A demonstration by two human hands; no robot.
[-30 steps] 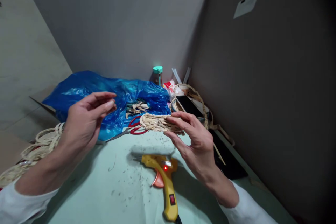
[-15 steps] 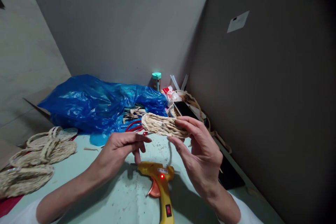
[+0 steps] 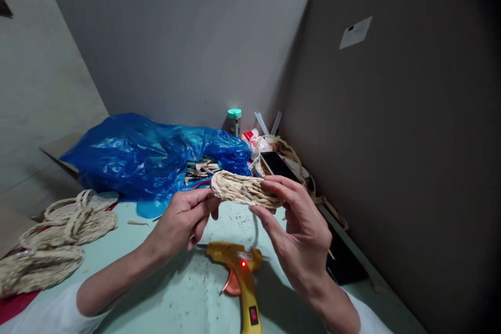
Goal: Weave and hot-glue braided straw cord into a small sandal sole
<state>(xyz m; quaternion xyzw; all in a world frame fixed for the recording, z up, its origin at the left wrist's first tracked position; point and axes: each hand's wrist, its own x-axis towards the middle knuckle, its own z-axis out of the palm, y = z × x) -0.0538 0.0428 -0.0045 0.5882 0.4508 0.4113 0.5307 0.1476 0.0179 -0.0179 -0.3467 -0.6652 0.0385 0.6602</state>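
Above the table, an oblong coil of braided straw (image 3: pixel 240 188) lies level between my hands. My right hand (image 3: pixel 297 229) grips its right end, thumb below and fingers on top. At its left end, the thumb and forefinger of my left hand (image 3: pixel 186 216) pinch the edge; the other fingers curl beneath. A yellow glue gun (image 3: pixel 235 255) with an orange trigger sits just below the hands, its red light lit and its nozzle pointing left. A bit of red cord (image 3: pixel 202 185) shows behind the left fingertips.
A large blue plastic bag (image 3: pixel 129 154) spreads along the back. More coiled straw pieces (image 3: pixel 47 266) lie at left. Back right are a green-lidded jar (image 3: pixel 234 120), a phone (image 3: pixel 277 166) and a woven basket (image 3: pixel 297 159). A dark flat object (image 3: pixel 346 258) lies by the right partition (image 3: pixel 391 141).
My left hand has closed its fingertips on the coil's left end, where they were slightly below and apart from it. My right hand keeps the same hold.
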